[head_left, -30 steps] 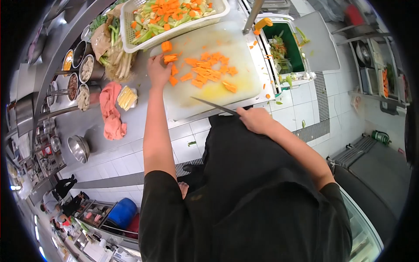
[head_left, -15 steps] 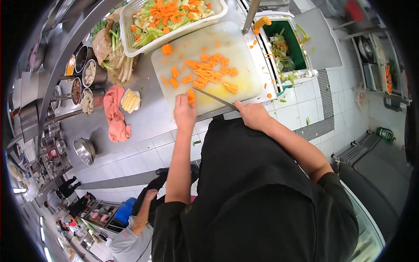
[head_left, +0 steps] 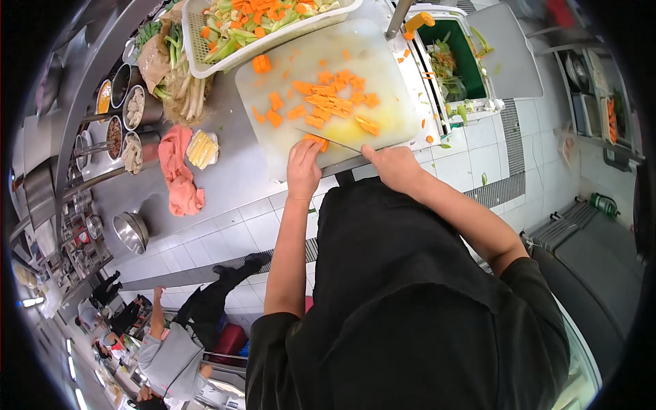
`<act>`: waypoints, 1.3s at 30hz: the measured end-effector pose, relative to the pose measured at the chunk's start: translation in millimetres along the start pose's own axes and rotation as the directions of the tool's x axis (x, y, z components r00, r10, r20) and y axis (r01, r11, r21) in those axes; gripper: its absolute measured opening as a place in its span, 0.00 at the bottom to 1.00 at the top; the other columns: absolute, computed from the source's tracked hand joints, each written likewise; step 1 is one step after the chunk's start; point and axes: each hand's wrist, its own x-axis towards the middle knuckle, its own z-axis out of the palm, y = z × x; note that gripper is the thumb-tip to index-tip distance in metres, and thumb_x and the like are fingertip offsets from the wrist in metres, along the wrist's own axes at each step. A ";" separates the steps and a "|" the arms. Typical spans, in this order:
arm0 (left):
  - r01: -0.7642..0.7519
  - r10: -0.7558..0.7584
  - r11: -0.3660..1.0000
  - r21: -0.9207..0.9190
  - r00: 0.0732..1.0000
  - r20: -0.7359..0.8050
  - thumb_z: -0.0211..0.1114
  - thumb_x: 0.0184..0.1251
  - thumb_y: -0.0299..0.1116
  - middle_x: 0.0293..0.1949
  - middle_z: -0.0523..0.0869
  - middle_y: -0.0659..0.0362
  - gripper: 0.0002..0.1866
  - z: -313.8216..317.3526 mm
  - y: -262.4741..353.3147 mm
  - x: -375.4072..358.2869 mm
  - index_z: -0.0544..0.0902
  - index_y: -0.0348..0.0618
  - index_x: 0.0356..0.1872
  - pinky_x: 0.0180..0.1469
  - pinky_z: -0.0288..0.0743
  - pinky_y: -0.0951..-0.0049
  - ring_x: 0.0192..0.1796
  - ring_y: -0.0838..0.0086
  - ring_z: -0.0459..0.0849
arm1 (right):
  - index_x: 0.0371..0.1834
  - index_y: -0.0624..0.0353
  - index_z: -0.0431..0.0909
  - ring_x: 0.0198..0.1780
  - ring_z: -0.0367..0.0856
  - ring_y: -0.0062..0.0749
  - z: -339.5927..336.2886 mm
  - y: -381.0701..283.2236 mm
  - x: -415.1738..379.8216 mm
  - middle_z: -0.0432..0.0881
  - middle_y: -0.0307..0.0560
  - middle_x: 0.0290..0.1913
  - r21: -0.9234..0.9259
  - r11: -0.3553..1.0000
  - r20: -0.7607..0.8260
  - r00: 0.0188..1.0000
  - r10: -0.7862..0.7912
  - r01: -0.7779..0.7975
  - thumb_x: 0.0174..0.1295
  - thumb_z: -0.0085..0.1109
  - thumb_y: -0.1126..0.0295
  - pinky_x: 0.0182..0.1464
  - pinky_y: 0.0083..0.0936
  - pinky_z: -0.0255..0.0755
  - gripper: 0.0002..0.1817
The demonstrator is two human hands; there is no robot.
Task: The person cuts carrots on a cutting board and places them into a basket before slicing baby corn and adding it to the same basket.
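My left hand (head_left: 304,169) has its fingers closed on a carrot piece (head_left: 315,141) at the near edge of the white cutting board (head_left: 379,58). In my right hand (head_left: 396,167) is the handle of a knife (head_left: 338,143), its blade slanting across the board right beside that piece. Beyond the blade lie a heap of carrot slices (head_left: 331,104) and several star-shaped ones. A thick carrot chunk (head_left: 261,64) rests at the board's far left.
Behind the board stands a white basket (head_left: 198,65) of cut vegetables. A green-lined scrap bin (head_left: 475,61) is at the right. Leftward are a pink cloth (head_left: 179,171), a tray of yellow strips (head_left: 203,150) and steel pots. A co-worker (head_left: 171,355) is at lower left.
My left hand has moved slightly right, with the carrot piece now lying crosswise near the blade. The knife lies a little flatter across the view. The co-worker has moved left.
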 end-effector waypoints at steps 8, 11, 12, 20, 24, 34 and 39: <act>0.012 -0.013 1.000 -0.014 0.999 -0.047 0.64 0.55 0.12 0.53 0.86 0.49 0.17 14.5 -12.6 -12.0 0.83 0.37 0.46 0.61 0.80 0.54 0.56 0.48 0.84 | 0.53 0.56 0.69 0.24 0.87 0.48 -20.9 -12.1 -7.7 0.84 0.47 0.22 -0.042 0.997 0.022 0.997 0.067 -0.066 0.62 0.59 0.75 0.26 0.42 0.77 0.17; 0.012 -0.012 1.000 -0.016 1.000 -0.022 0.64 0.55 0.13 0.53 0.86 0.49 0.16 16.3 -17.5 -14.3 0.83 0.37 0.46 0.61 0.80 0.54 0.56 0.48 0.84 | 0.46 0.57 0.71 0.25 0.89 0.44 -54.9 -21.5 -30.4 0.85 0.46 0.23 -0.071 0.995 0.039 0.997 0.068 -0.065 0.67 0.57 0.73 0.26 0.38 0.80 0.08; 0.011 -0.012 1.000 -0.021 1.000 -0.022 0.64 0.55 0.13 0.53 0.86 0.49 0.16 16.5 -17.3 -14.6 0.83 0.37 0.46 0.61 0.80 0.54 0.56 0.48 0.84 | 0.46 0.57 0.71 0.25 0.89 0.44 -54.0 -21.2 -35.3 0.85 0.46 0.23 -0.073 0.995 0.041 0.997 0.072 -0.069 0.67 0.57 0.73 0.26 0.38 0.80 0.08; 0.011 -0.012 1.000 -0.027 0.998 -0.056 0.64 0.55 0.13 0.53 0.86 0.49 0.16 16.8 -15.8 -13.4 0.85 0.36 0.45 0.60 0.81 0.54 0.55 0.49 0.85 | 0.47 0.56 0.70 0.25 0.90 0.40 -42.8 -22.7 -24.7 0.86 0.45 0.24 -0.125 0.987 0.124 0.985 0.117 -0.102 0.66 0.59 0.73 0.24 0.38 0.79 0.10; 0.007 -0.011 0.999 -0.046 0.996 -0.088 0.64 0.53 0.12 0.51 0.86 0.49 0.17 16.9 -17.5 -14.2 0.84 0.36 0.45 0.59 0.81 0.55 0.55 0.49 0.86 | 0.49 0.57 0.70 0.28 0.91 0.45 2.0 -7.7 6.0 0.87 0.48 0.25 -0.082 0.996 0.091 0.994 0.053 -0.046 0.66 0.59 0.73 0.28 0.40 0.82 0.11; 0.019 -0.015 0.999 0.028 0.992 -0.125 0.66 0.57 0.13 0.48 0.88 0.50 0.14 20.1 -15.2 -18.4 0.85 0.38 0.44 0.56 0.81 0.58 0.50 0.52 0.86 | 0.51 0.57 0.68 0.27 0.87 0.54 -52.3 -15.0 -20.2 0.85 0.50 0.24 0.006 1.000 0.035 0.999 0.023 -0.023 0.66 0.56 0.74 0.28 0.47 0.78 0.13; 0.018 -0.015 1.000 0.025 0.994 -0.109 0.65 0.53 0.13 0.50 0.87 0.51 0.18 22.1 -15.7 -18.3 0.86 0.38 0.46 0.54 0.83 0.57 0.51 0.52 0.86 | 0.49 0.56 0.68 0.24 0.88 0.45 -57.3 -30.1 -41.7 0.84 0.46 0.22 -0.111 0.988 0.094 0.988 0.119 -0.109 0.65 0.57 0.74 0.24 0.41 0.77 0.12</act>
